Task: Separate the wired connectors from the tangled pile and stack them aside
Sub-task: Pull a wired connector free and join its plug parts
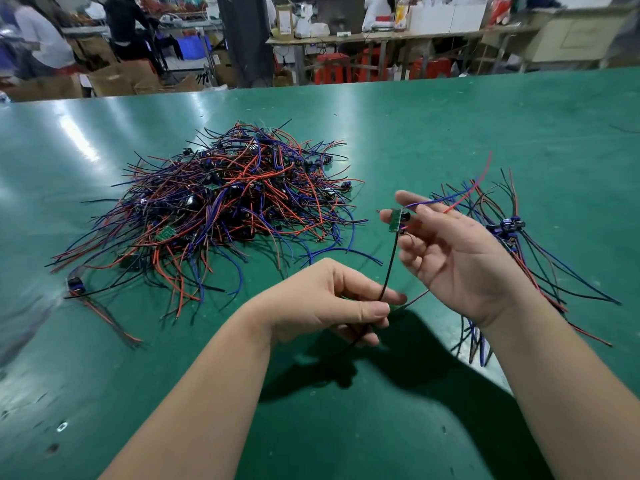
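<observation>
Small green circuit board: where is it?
The green board sits right of centre, head view, pinched by the right hand, right of the tangled wire pile.

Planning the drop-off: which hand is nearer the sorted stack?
Right. The right hand, holding a connector, is just left of the sorted stack; the left hand, pinching its black wire, is farther left.

"How many hands?"

"Two: the left hand (332,303) and the right hand (450,251)."

"And heaps of wires on the surface (450,126)?"

"Two: one tangled pile (228,199) and one smaller sorted bundle (509,230). The pieces inside them are too many to count."

"Any single pieces?"

"Two: one lifted connector (396,220) between both hands, and one stray connector (74,284) lying alone."
</observation>
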